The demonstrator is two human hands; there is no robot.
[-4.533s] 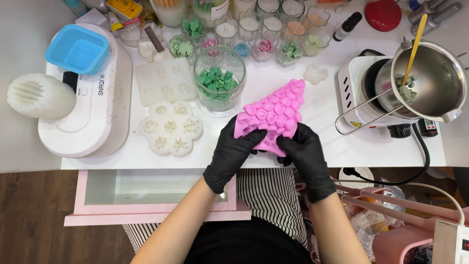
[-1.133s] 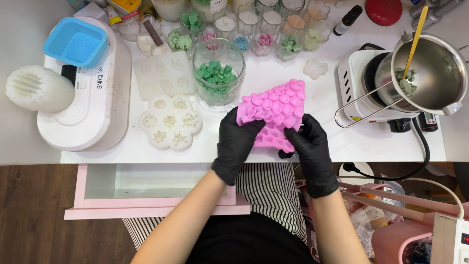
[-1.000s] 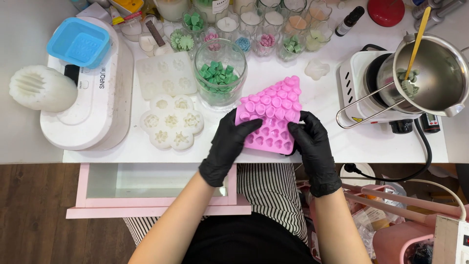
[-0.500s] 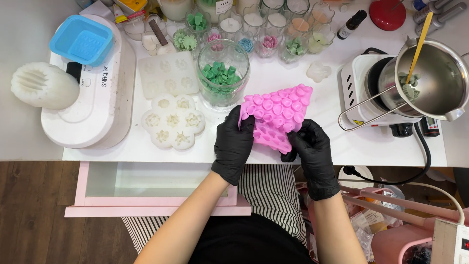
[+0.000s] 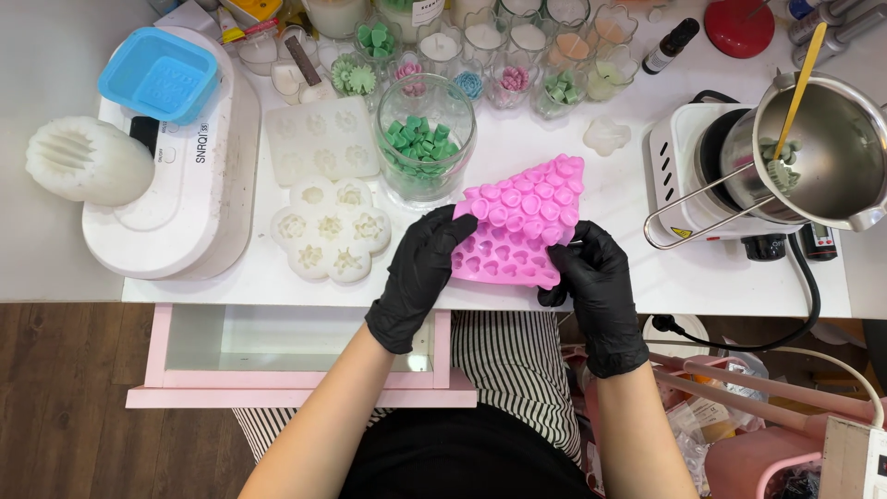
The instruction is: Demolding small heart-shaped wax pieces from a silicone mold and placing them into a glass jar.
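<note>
At table edge, just in front of glass jar (image 5: 426, 139) w/ green bits: pink mold (image 5: 517, 231), bent, gripped by L hand (image 5: 420, 273) & R hand (image 5: 596, 282), both in black gloves. Looks soft, floppy, light; best held at side edges.

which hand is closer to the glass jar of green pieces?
Left. The left hand grips the pink mold's near-left edge, just below the glass jar. The right hand holds the mold's right side, farther off to the jar's lower right.

Single head view, steeply downward, seemingly close
</note>
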